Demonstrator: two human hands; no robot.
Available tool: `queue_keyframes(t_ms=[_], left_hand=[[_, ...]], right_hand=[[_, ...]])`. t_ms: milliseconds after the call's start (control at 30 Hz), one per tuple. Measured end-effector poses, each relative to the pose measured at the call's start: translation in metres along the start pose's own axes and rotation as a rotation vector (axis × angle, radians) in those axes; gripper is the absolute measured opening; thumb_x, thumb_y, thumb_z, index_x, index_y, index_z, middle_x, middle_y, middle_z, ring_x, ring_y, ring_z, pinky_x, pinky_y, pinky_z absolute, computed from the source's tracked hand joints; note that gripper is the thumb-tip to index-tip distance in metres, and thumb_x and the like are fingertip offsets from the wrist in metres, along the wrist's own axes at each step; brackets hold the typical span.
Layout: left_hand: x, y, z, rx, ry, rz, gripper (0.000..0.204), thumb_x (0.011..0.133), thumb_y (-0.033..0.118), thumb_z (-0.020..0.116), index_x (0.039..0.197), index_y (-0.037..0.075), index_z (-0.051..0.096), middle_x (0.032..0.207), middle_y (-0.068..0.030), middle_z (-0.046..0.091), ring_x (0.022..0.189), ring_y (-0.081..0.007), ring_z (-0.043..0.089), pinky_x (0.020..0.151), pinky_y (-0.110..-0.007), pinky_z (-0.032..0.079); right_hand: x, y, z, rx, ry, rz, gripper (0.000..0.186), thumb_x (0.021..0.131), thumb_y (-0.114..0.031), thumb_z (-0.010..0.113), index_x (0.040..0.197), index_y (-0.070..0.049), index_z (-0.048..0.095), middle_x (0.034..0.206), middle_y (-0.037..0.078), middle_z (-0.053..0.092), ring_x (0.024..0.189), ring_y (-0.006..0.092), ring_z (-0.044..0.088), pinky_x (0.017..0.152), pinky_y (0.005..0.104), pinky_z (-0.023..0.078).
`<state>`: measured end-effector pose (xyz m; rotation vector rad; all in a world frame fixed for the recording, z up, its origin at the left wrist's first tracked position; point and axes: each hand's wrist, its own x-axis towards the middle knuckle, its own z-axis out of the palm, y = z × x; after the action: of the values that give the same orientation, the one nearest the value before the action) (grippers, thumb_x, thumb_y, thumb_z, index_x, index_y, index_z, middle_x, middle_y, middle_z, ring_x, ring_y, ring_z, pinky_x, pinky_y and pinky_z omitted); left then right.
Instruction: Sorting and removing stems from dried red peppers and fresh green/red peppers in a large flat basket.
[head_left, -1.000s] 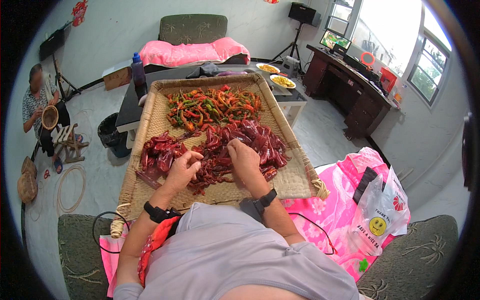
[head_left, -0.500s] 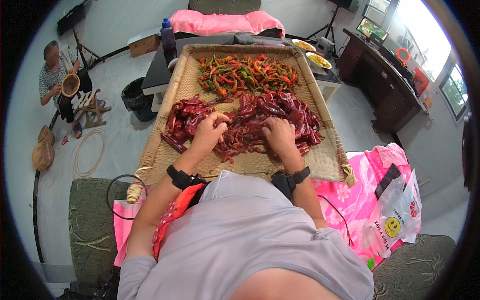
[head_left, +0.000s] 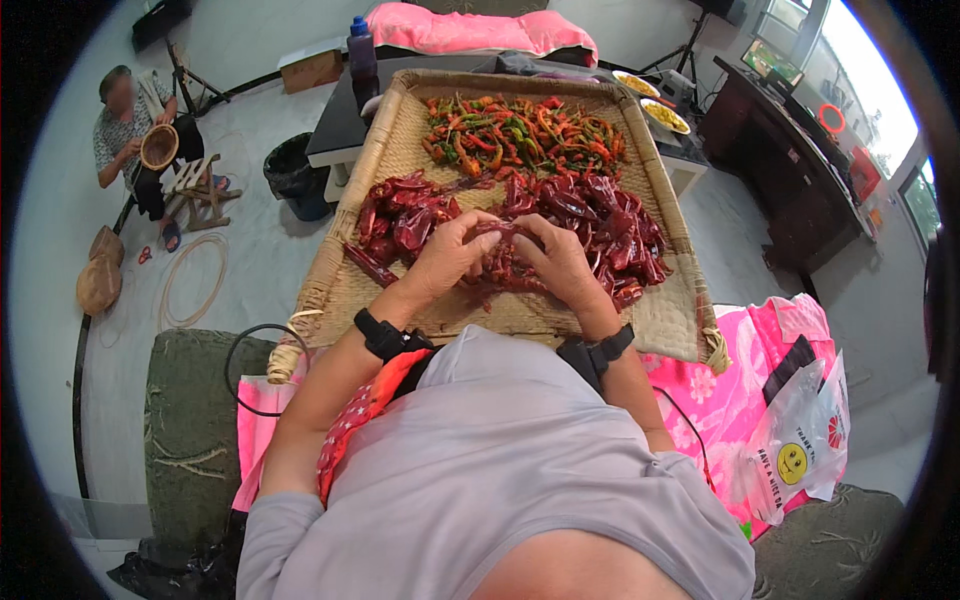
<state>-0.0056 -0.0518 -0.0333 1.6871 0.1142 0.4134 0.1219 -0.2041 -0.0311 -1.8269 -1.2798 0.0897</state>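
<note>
Over the middle of a wide woven tray (head_left: 335, 262), my two hands meet with a dark red dried chili (head_left: 497, 232) held between their fingertips. My left hand (head_left: 455, 252) pinches its left end, and my right hand (head_left: 560, 262) grips the right end. Piles of dried red chilies lie on both sides, a smaller left heap (head_left: 408, 210) and a larger right heap (head_left: 600, 215). Torn red pieces lie beneath my hands, partly hidden by them. Small red and green fresh peppers (head_left: 520, 135) cover the far part of the tray.
The tray rests on a dark table (head_left: 335, 125). A dark bottle (head_left: 362, 60) and bowls with yellow food (head_left: 665, 117) stand near it. A bin (head_left: 298, 180) is left; farther off, a seated person holds a basket (head_left: 159, 147). A plastic bag (head_left: 795, 445) lies on pink cloth.
My hands were apart over the chilies; they have come together and now hold one chili between them. The whole view has shifted slightly.
</note>
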Motion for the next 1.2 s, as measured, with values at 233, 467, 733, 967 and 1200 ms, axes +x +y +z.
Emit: queue_keyframes(t_ms=[233, 467, 733, 967, 1200], left_hand=[[0.001, -0.001, -0.006, -0.005, 0.231, -0.078, 0.025, 0.094, 0.02, 0.055, 0.11, 0.0, 0.054, 0.071, -0.0033, 0.059, 0.059, -0.0087, 0.055, 0.053, -0.024, 0.045], [0.006, -0.015, -0.015, 0.338, 0.565, 0.184, 0.049, 0.089, 0.016, 0.062, 0.131, 0.001, 0.043, 0.068, -0.0036, 0.055, 0.064, -0.0135, 0.054, 0.063, -0.031, 0.048], [-0.002, 0.003, 0.003, 0.089, -0.224, -0.16, 0.035, 0.092, 0.025, 0.059, 0.12, 0.005, 0.049, 0.08, -0.0016, 0.055, 0.059, -0.0077, 0.05, 0.054, -0.023, 0.043], [0.001, -0.009, -0.002, 0.193, -0.11, -0.076, 0.017, 0.093, 0.022, 0.057, 0.09, 0.006, 0.054, 0.073, -0.0008, 0.055, 0.057, -0.0074, 0.05, 0.051, -0.023, 0.042], [0.008, -0.015, -0.021, -0.044, 0.665, 0.013, 0.035, 0.093, 0.018, 0.055, 0.122, 0.002, 0.042, 0.079, -0.0059, 0.055, 0.058, -0.011, 0.052, 0.05, -0.025, 0.045]], right_hand=[[-0.001, -0.003, 0.001, 0.038, -0.046, 0.046, 0.024, 0.09, -0.021, 0.058, 0.108, -0.006, 0.059, 0.092, 0.018, 0.066, 0.082, 0.0342, 0.064, 0.071, 0.0383, 0.049], [0.001, -0.006, 0.003, 0.187, -0.02, 0.218, 0.029, 0.094, -0.022, 0.054, 0.114, -0.001, 0.051, 0.079, 0.016, 0.061, 0.073, 0.0309, 0.061, 0.067, 0.0386, 0.047], [0.004, 0.008, 0.012, 0.254, -0.062, 0.138, 0.016, 0.095, -0.015, 0.046, 0.1, 0.001, 0.048, 0.085, 0.016, 0.055, 0.073, 0.0262, 0.054, 0.068, 0.0359, 0.046], [0.005, 0.011, 0.012, 0.214, -0.13, 0.07, 0.019, 0.094, -0.021, 0.051, 0.095, -0.002, 0.054, 0.09, 0.014, 0.059, 0.076, 0.0305, 0.057, 0.069, 0.0387, 0.047], [0.021, 0.02, -0.004, -0.449, 0.161, 0.151, 0.027, 0.082, -0.014, 0.063, 0.108, -0.009, 0.059, 0.106, 0.014, 0.058, 0.099, 0.0354, 0.056, 0.079, 0.0435, 0.048]])
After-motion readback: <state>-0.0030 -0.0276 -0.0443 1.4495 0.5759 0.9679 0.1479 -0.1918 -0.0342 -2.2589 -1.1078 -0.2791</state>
